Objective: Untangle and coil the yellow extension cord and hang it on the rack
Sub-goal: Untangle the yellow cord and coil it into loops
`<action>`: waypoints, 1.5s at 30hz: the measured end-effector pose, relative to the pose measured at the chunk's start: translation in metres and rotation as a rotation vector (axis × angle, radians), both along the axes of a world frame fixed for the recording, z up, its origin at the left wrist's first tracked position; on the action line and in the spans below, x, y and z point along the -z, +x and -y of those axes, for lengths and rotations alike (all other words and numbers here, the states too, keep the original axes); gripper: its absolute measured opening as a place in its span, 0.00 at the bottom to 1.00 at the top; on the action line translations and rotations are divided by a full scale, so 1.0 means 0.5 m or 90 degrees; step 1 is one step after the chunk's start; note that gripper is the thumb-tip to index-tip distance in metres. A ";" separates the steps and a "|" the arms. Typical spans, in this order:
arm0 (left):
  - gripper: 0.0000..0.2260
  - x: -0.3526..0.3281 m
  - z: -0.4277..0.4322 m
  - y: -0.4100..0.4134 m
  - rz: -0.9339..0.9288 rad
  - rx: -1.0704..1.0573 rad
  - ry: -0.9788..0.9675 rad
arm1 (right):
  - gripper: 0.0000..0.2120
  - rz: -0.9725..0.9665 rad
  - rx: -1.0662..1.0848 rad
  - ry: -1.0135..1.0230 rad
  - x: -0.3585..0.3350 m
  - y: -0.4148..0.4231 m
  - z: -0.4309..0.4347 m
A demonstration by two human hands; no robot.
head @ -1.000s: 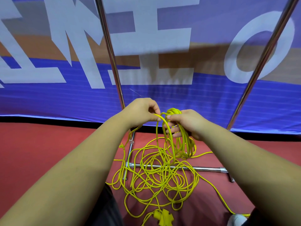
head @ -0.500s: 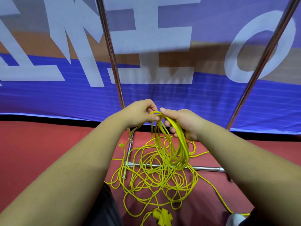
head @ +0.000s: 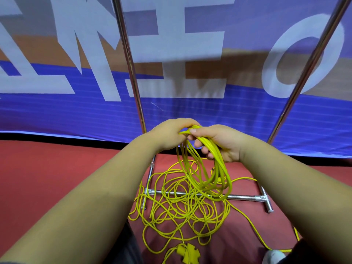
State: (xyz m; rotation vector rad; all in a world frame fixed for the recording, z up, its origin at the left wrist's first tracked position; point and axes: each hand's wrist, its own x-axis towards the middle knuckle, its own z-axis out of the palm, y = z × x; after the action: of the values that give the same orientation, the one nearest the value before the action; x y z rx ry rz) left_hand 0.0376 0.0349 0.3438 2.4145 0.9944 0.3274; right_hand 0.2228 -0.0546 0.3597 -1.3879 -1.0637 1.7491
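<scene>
A yellow extension cord (head: 182, 208) lies in a loose tangle on the red floor, across the rack's base bar. Several gathered loops (head: 213, 180) hang from my right hand (head: 219, 143), whose fingers curl round them. My left hand (head: 171, 135) is just beside it and pinches a strand at the top of the loops. The two hands touch. The cord's yellow multi-way socket (head: 187, 253) rests on the floor near the bottom edge. The chrome rack has a left post (head: 131, 73), a right post (head: 304, 73) and a base bar (head: 245, 197).
A blue banner (head: 190, 111) with large white letters hangs right behind the rack. One cord strand (head: 253, 223) runs off to the lower right past a white shoe (head: 272, 257). The rack's right foot (head: 266, 201) sticks forward on the floor.
My hands have come together until they touch. The hanging loops have swung to the right and hang lower from my right hand.
</scene>
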 end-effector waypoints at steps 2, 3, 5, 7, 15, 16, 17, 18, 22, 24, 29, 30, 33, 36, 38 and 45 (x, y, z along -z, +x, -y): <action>0.24 -0.009 0.004 0.001 -0.022 0.026 -0.044 | 0.11 0.030 -0.023 -0.002 0.000 0.007 0.002; 0.24 -0.009 0.003 0.002 -0.036 0.039 -0.055 | 0.11 0.045 -0.034 -0.002 0.001 0.010 0.004; 0.19 -0.005 0.004 0.004 -0.047 0.053 -0.056 | 0.11 0.056 -0.044 -0.010 0.005 0.014 0.006; 0.13 -0.001 0.003 0.009 -0.039 0.053 -0.041 | 0.12 0.040 -0.045 -0.027 0.005 0.018 0.007; 0.15 -0.019 -0.004 0.022 -0.055 0.027 0.063 | 0.11 -0.083 -0.144 -0.082 0.012 0.024 0.011; 0.14 -0.018 -0.006 0.023 -0.086 0.016 0.101 | 0.11 -0.058 -0.132 -0.073 0.011 0.023 0.010; 0.12 -0.016 -0.009 0.024 -0.111 0.001 0.138 | 0.11 -0.028 -0.114 -0.059 0.008 0.022 0.010; 0.12 -0.013 -0.010 0.025 -0.126 -0.016 0.164 | 0.11 -0.004 -0.101 -0.042 0.005 0.022 0.008; 0.10 -0.005 -0.013 0.038 -0.094 -0.043 0.194 | 0.09 -0.003 -0.088 -0.003 -0.005 0.029 0.003; 0.10 0.001 -0.016 0.046 -0.087 -0.033 0.191 | 0.08 -0.026 -0.091 -0.011 -0.004 0.036 0.003; 0.11 0.021 -0.020 0.064 -0.091 0.014 0.175 | 0.10 -0.036 -0.128 -0.053 0.014 0.050 0.009; 0.13 0.022 -0.021 0.067 -0.079 0.015 0.174 | 0.11 -0.028 -0.123 -0.053 0.016 0.051 0.010; 0.18 0.024 -0.029 0.065 -0.013 0.002 0.161 | 0.10 -0.002 -0.076 -0.038 0.014 0.055 0.008; 0.22 0.020 -0.034 0.050 0.013 -0.036 0.112 | 0.09 0.006 -0.060 -0.028 0.011 0.062 0.003; 0.21 0.021 -0.037 0.034 0.003 -0.079 0.060 | 0.09 -0.005 -0.057 -0.028 0.009 0.069 0.000; 0.16 0.006 -0.042 0.016 -0.001 -0.114 0.062 | 0.10 -0.008 -0.072 -0.056 0.008 0.086 0.000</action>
State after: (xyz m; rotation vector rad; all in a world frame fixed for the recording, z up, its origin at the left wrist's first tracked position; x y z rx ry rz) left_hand 0.0457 0.0558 0.3409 2.4167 1.2262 0.4459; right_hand 0.2656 -0.0546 0.3559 -1.3912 -1.0898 1.9038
